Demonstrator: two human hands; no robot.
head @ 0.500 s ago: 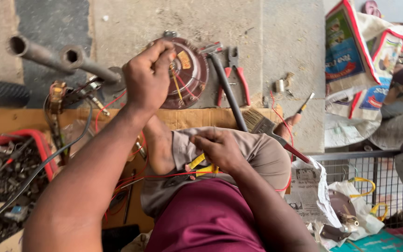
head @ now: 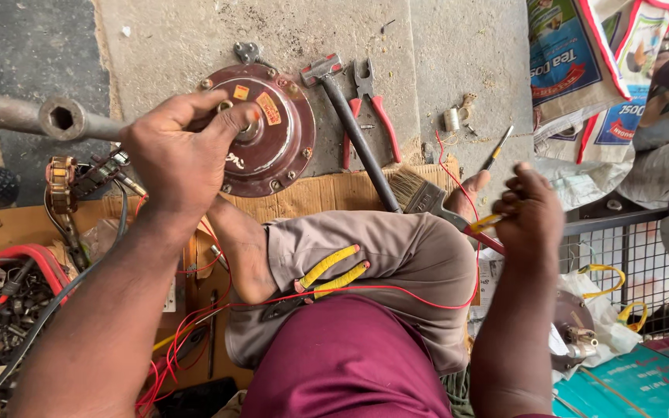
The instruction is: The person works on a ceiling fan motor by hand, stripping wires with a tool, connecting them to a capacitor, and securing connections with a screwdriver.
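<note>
Motor housing on the concrete, your left hand pinching its centre hub.
Right hand closed on a yellow-handled tool and the red wire — that wire crosses your knee, could snag the pliers resting there if you pull.

Left hand is out ahead of me, forearm running up from lower left, back of hand to camera, fingers curled down with tips pinched together. Right hand is raised at right, forearm near vertical, fingers folded into a loose fist.
</note>
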